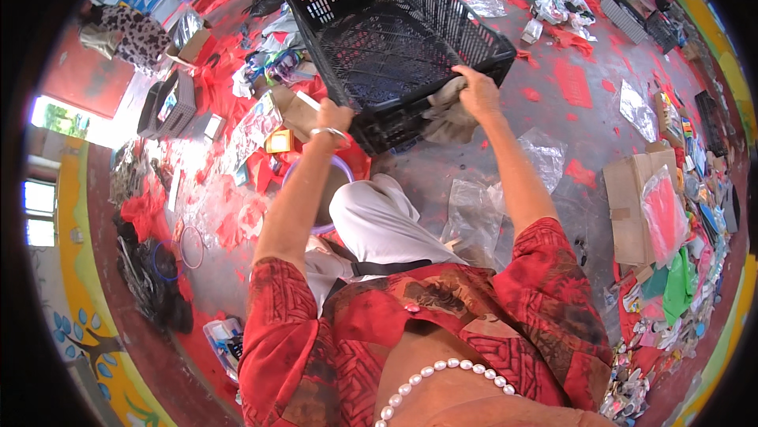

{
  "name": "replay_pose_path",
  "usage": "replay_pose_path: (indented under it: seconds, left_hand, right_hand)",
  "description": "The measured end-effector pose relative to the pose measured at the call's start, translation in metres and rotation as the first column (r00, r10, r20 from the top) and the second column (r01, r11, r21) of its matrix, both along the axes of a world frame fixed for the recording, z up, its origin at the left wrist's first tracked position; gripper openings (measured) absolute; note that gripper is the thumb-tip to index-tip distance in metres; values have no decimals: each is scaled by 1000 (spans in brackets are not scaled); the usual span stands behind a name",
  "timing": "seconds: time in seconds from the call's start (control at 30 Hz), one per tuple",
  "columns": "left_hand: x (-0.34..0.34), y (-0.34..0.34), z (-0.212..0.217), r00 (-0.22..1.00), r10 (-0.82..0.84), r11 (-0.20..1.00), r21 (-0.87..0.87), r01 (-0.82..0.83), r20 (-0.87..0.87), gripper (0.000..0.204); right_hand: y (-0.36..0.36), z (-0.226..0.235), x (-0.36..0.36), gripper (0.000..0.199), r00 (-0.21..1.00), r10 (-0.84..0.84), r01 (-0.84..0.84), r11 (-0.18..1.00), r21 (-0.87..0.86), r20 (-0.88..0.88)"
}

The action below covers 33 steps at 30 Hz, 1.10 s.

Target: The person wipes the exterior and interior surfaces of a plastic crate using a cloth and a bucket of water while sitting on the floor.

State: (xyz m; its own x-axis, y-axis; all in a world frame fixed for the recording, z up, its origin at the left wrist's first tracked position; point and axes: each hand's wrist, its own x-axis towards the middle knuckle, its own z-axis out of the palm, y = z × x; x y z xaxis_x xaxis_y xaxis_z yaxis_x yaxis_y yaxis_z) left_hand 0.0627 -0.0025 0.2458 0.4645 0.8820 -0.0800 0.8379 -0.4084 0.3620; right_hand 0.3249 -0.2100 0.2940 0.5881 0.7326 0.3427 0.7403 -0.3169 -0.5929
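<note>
A black plastic crate (450, 12) with slotted walls is held out in front of me, tilted, its inside showing bare mesh. At its near left corner my left hand (333, 117) is closed on the rim, with a pearl-coloured bracelet at the wrist. A white strip (308, 101) shows beside those fingers; whether I hold it is unclear. My right hand (478, 95) grips the near right part of the rim. A crumpled grey-brown cloth (448, 113) hangs against the crate beside this hand, possibly pinched there too.
A pale purple-rimmed bucket (339, 168) stands by my knee. Clear plastic bags (474, 210) lie on the floor to the right. Farther right is an open cardboard box (628, 206) beside piled small goods. Scattered items and red scraps cover the left; a person (130, 36) is at far left.
</note>
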Motion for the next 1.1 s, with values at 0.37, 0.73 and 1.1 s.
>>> replay_pose_path:
  seconds: [0.37, 0.73, 1.1]
  left_hand:
    - [103, -216, 24, 670, 333, 928, -358, -107, 663, 55]
    - [47, -1, 45, 342, 756, 625, -771, -121, 558, 55]
    - [103, 76, 7, 555, 743, 526, -840, -138, 374, 9]
  right_hand:
    - [-42, -7, 113, 46, 987, -45, 49, 998, 25, -152]
    - [-85, 0, 116, 59, 823, -126, 272, 943, 191, -554]
    - [-91, 19, 79, 28, 234, 206, 360, 889, 281, -950]
